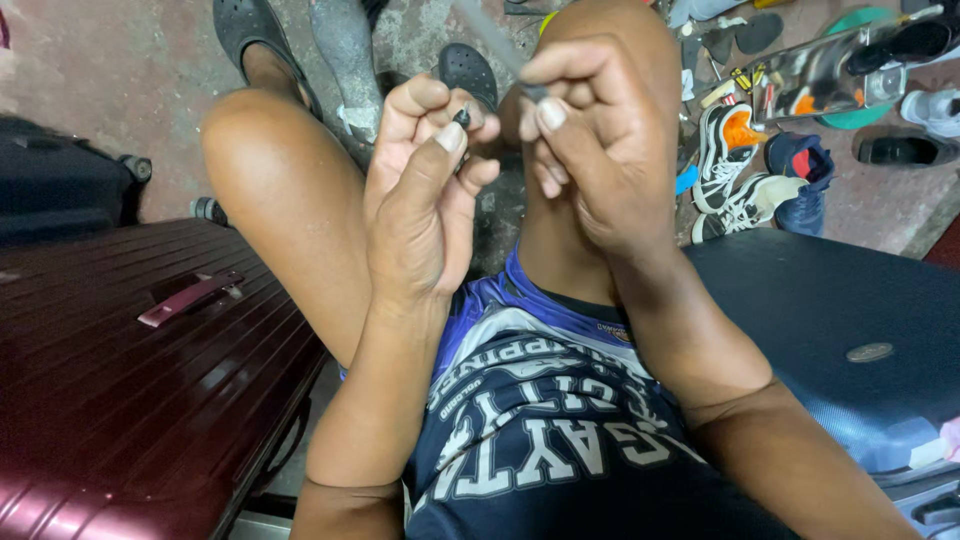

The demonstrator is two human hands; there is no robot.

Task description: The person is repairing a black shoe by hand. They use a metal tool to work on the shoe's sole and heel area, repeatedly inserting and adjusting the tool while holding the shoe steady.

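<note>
My left hand (420, 190) is raised between my knees and pinches a tiny dark screw-like piece (462, 117) between thumb and forefinger. My right hand (590, 140) is close beside it, fingers closed on a thin grey tool (497, 42) whose shaft slants up and left, blurred. The tool's lower end sits just right of the small piece. Whether they touch I cannot tell.
A dark red ribbed suitcase (120, 380) lies at the left, a dark blue suitcase (840, 320) at the right. Several shoes (745, 170) and scattered tools cover the floor at the upper right. Black clogs (250, 30) are on my feet ahead.
</note>
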